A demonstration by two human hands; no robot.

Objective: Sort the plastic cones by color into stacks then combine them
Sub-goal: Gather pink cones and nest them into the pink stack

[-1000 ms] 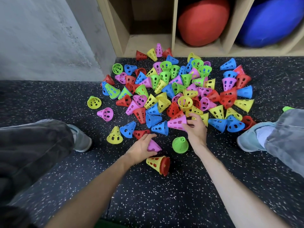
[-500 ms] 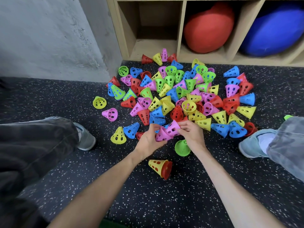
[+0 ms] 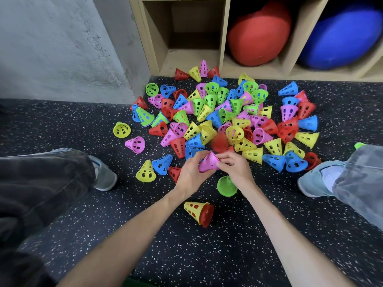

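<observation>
Both hands meet at the near edge of the cone pile [image 3: 228, 117] on the floor: left hand [image 3: 189, 172] and right hand [image 3: 235, 167] each pinch the pink cones [image 3: 208, 163], fingers curled around them

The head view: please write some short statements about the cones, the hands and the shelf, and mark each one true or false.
1. Both hands hold pink cones. True: the left hand and the right hand grip them together.
2. A yellow cone lies near the wrists, nested with a red cone. True.
3. The green cone by the right wrist stands inside the shelf. False: it rests on the dark floor.
4. The shelf holds a red ball and a blue ball. True: the red ball and the blue ball fill separate compartments.
5. All cones are already sorted into stacks. False: most lie mixed in a loose pile.
</observation>
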